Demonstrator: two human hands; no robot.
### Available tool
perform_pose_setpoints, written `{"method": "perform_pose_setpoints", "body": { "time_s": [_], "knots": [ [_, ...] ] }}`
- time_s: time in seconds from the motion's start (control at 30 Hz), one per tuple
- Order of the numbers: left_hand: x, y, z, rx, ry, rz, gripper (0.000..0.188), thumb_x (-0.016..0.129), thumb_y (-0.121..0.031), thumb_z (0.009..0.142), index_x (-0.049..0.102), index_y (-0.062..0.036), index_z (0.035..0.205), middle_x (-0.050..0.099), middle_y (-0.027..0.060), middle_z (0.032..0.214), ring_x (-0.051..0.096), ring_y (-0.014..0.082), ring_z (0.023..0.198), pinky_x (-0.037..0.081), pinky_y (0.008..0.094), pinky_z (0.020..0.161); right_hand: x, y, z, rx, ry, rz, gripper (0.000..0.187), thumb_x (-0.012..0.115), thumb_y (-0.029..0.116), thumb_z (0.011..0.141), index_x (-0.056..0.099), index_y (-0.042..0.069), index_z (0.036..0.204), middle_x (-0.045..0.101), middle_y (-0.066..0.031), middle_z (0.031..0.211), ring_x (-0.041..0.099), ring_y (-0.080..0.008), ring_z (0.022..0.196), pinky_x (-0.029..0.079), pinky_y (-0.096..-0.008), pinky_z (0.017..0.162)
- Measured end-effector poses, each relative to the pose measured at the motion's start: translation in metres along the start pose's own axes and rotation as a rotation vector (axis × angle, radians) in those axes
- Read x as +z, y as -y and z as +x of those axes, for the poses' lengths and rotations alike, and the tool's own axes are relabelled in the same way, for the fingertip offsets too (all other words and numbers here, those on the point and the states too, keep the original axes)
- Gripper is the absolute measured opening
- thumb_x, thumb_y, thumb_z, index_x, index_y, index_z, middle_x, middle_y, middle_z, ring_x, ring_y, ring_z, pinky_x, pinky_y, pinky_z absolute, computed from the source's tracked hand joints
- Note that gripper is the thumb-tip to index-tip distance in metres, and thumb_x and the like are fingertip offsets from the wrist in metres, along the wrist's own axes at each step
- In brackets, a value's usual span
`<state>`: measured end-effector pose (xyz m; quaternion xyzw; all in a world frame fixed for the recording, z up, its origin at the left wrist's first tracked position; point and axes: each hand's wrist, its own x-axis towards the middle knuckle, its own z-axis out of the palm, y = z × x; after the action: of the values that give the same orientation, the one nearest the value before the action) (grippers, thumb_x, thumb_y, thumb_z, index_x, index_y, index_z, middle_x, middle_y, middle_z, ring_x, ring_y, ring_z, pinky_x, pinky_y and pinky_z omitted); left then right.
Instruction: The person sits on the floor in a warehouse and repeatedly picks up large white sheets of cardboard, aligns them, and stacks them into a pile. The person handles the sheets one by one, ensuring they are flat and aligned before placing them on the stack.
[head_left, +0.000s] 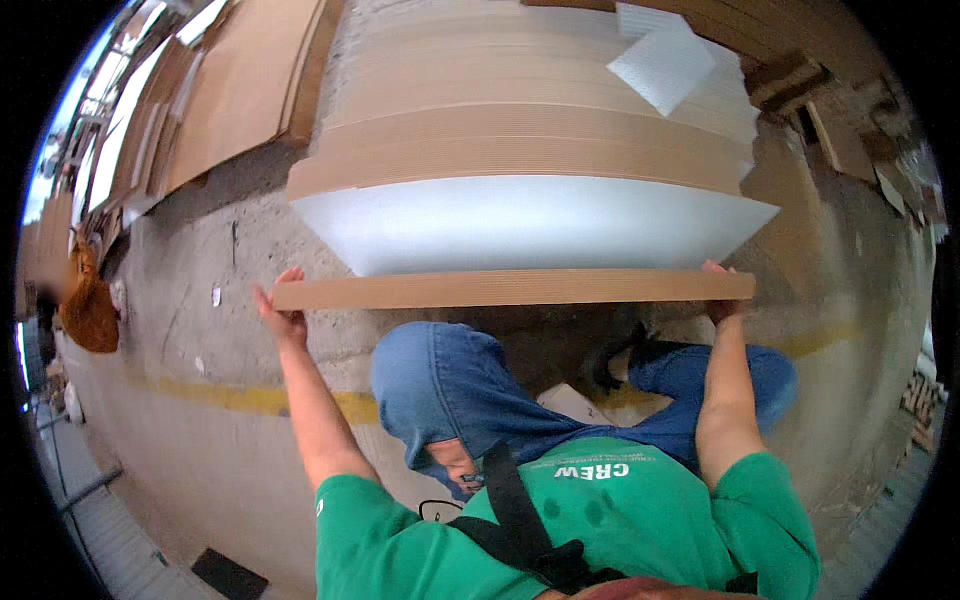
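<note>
Between my two hands is a long, thin stack of brown boards (515, 289), its layered edge turned toward me. My left hand (287, 305) grips the stack's left end, with some fingers showing at the outer edge. At the opposite end my right hand (725, 300) is closed around the corner, its fingers partly hidden by the boards. Just beyond lies a smooth white sheet surface (530, 222), and the held stack covers its near edge. A large pile of brown sheets (520, 155) rises behind that white surface.
Square pieces of white foam wrap (665, 68) lie on the pile at the upper right. Large brown panels (240, 75) stand at the upper left. A yellow line (250, 398) crosses the concrete floor. Far left is an orange-brown cloth shape (88, 310); a dark mat (229, 573) lies lower left.
</note>
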<state>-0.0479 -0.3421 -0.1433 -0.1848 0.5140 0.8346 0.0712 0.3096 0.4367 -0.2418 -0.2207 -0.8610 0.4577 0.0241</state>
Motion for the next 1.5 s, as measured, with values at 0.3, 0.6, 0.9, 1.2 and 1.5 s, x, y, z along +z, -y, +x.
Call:
{"method": "perform_pose_setpoints", "body": {
  "time_s": [0.3, 0.6, 0.9, 1.2, 1.5],
  "knots": [
    [0.003, 0.002, 0.014, 0.28, -0.139, 0.532, 0.024, 0.059, -0.026, 0.084, 0.063, -0.0025, 0.089, 0.063, 0.0044, 0.084, 0.057, 0.0139, 0.081, 0.043, 0.027, 0.075, 0.022, -0.028, 0.019, -0.014, -0.026, 0.753, 0.033, 0.037, 0.024, 0.093, 0.044, 0.012, 0.123, 0.053, -0.0025, 0.122, 0.048, -0.0174, 0.111, 0.03, -0.035, 0.102],
    [-0.005, 0.0, 0.017, 0.321, -0.34, 0.592, 0.015, 0.064, -0.012, 0.074, 0.062, -0.004, 0.087, 0.06, 0.0011, 0.078, 0.053, 0.0099, 0.07, 0.042, 0.0233, 0.063, 0.062, 0.054, 0.044, 0.439, -0.365, 1.077, 0.037, 0.036, 0.031, 0.093, 0.052, 0.006, 0.116, 0.058, -0.0093, 0.11, 0.052, -0.0211, 0.101, 0.038, -0.0353, 0.093],
    [0.015, -0.011, 0.009, 0.243, -0.377, 0.731, 0.038, 0.056, -0.041, 0.083, 0.064, -0.004, 0.082, 0.06, 0.0029, 0.076, 0.053, 0.014, 0.071, 0.041, 0.0282, 0.067, 0.065, 0.017, 0.041, 0.419, -0.306, 1.098, 0.042, 0.041, 0.037, 0.091, 0.045, 0.009, 0.121, 0.049, -0.0081, 0.119, 0.046, -0.0259, 0.108, 0.034, -0.044, 0.094],
    [0.017, -0.009, 0.018, 0.1, -0.172, 0.131, 0.085, 0.016, -0.067, 0.085, 0.061, 0.0044, 0.096, 0.062, 0.0155, 0.097, 0.055, 0.0244, 0.096, 0.038, 0.0332, 0.09, 0.027, -0.009, 0.049, 0.541, -0.572, 1.323, 0.039, 0.046, 0.033, 0.091, 0.046, 0.003, 0.116, 0.048, -0.0113, 0.115, 0.046, -0.0236, 0.104, 0.039, -0.0353, 0.09],
    [0.01, -0.012, 0.009, 0.173, -0.235, 0.402, 0.037, 0.053, -0.038, 0.084, 0.063, -0.0027, 0.081, 0.061, 0.0047, 0.08, 0.054, 0.015, 0.075, 0.041, 0.0281, 0.069, 0.049, 0.031, 0.044, 0.575, -0.514, 1.234, 0.038, 0.035, 0.027, 0.094, 0.039, 0.006, 0.126, 0.041, -0.0081, 0.129, 0.04, -0.0245, 0.115, 0.033, -0.0366, 0.098]
  ]
}}
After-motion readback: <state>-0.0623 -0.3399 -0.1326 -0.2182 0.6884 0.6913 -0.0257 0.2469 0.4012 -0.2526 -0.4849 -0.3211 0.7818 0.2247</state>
